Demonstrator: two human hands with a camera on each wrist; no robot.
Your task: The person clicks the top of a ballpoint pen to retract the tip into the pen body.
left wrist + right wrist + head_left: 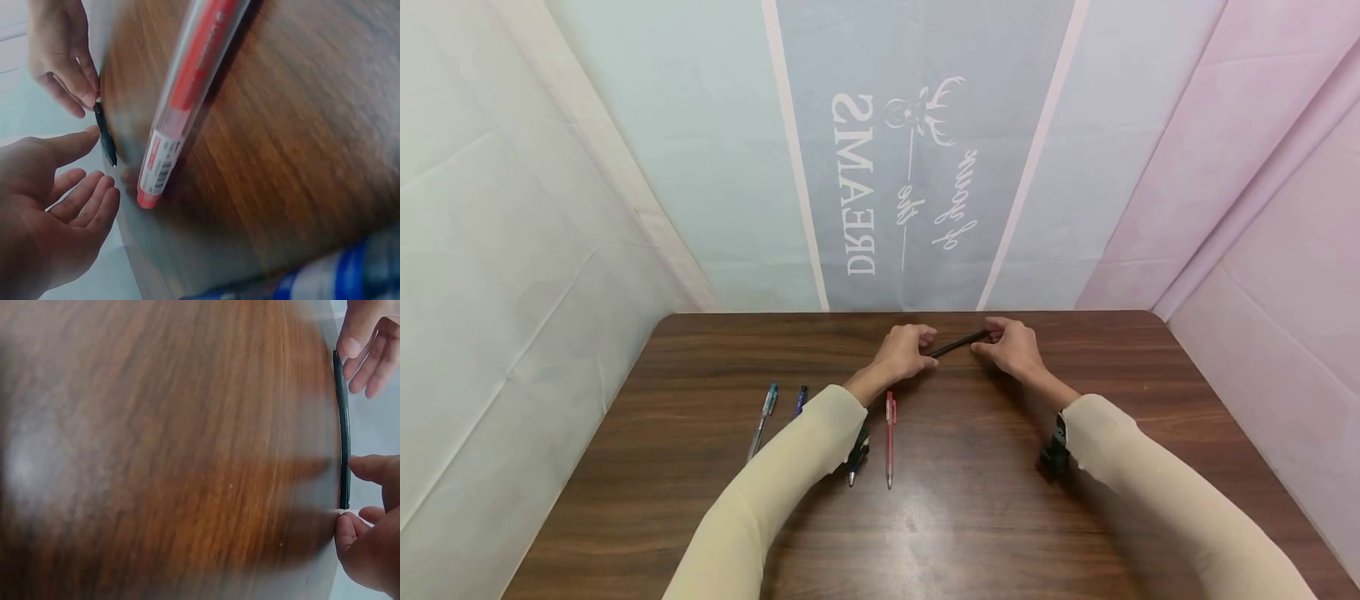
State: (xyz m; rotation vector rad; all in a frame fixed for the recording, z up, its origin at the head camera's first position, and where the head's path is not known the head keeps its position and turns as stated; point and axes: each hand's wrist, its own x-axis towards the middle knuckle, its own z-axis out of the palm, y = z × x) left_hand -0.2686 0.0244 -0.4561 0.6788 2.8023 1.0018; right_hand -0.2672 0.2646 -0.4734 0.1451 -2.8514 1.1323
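Observation:
A slim black pen (958,344) lies slantwise near the table's far edge, between the two hands. My right hand (1013,348) pinches its right end with thumb and fingers; in the right wrist view this hand (375,531) is at the pen's lower end. At the opposite, pointed end is my left hand (904,352). Its fingers (94,203) are loosely bent and apart from the thumb, not closed round the black pen (106,134). A red pen (891,437) lies nearer the body, just right of the left wrist.
Left of the left forearm lie a clear pen with a teal cap (765,412) and a blue pen (802,398), partly hidden by the sleeve. Another pen's tip (852,477) shows beneath the left wrist. The wooden table (970,533) meets a printed curtain (925,283) behind.

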